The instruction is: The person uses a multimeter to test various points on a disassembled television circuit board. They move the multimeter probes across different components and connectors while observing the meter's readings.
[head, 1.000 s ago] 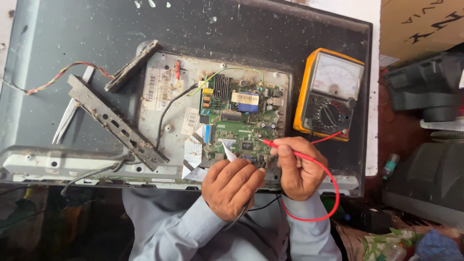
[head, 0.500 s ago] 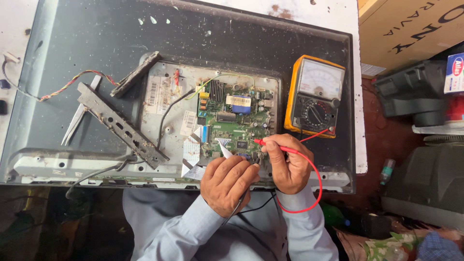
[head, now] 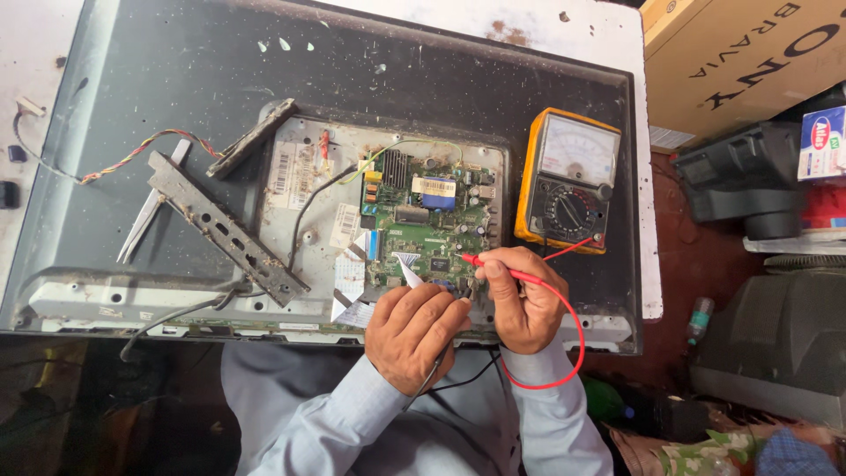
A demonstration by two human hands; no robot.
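Note:
A green circuit board lies in the open back of a flat dark screen panel. My right hand grips a red test probe whose tip touches the board's lower right part. A red lead loops from it to a yellow analogue meter lying on the panel to the right. My left hand is closed on a black probe with a black lead, at the board's lower edge beside the right hand.
A grey metal bracket lies slanted on the panel at left, with tweezers and a twisted coloured wire nearby. A cardboard box and dark plastic housings stand at the right. A small bottle lies on the red floor.
The view has shifted, so the panel and meter sit further left and lower in frame. Both hands stay on the board's lower edge with their probes, barely moved.

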